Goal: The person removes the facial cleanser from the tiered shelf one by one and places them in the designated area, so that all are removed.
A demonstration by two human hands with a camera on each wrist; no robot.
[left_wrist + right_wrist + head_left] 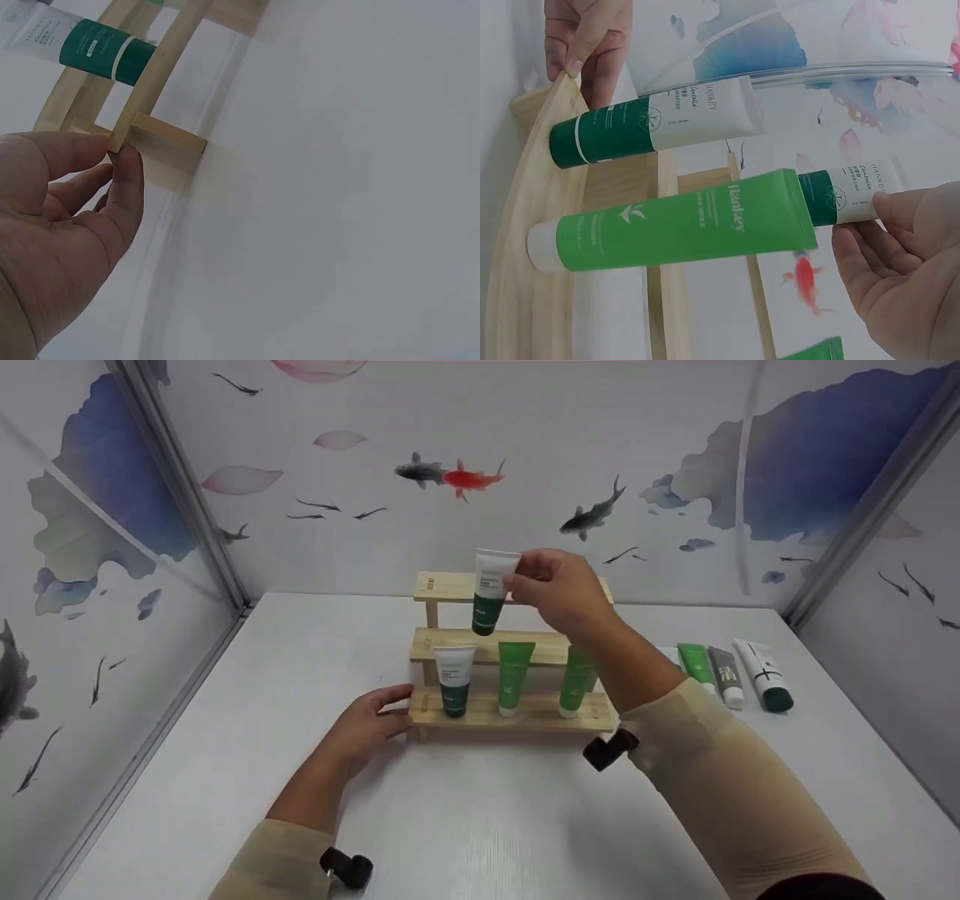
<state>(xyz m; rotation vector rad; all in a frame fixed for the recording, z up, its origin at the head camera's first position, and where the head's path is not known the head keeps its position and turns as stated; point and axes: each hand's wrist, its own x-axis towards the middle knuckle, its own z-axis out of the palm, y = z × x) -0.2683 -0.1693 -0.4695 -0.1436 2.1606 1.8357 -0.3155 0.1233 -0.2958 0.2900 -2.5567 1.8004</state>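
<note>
My right hand (562, 589) pinches a white and dark green squeeze tube (488, 585) by its side, cap down, in front of the upper tiers of a three-tier wooden rack (510, 723). At the rack's left end, my left hand (75, 202) pinches the corner of the lowest tier between thumb and fingers. On that tier a matching white and dark green tube (454, 679) stands on its cap at the left. A bright green tube (515, 675) stands in the middle, and another green tube (575, 679) at the right, partly behind my right forearm.
To the right of the rack several tubes lie on the white table (300, 660), among them a green tube (696, 664), a grey tube (725, 676) and a white tube with a dark cap (763, 675). Printed panels (525, 420) enclose the table at the back and sides.
</note>
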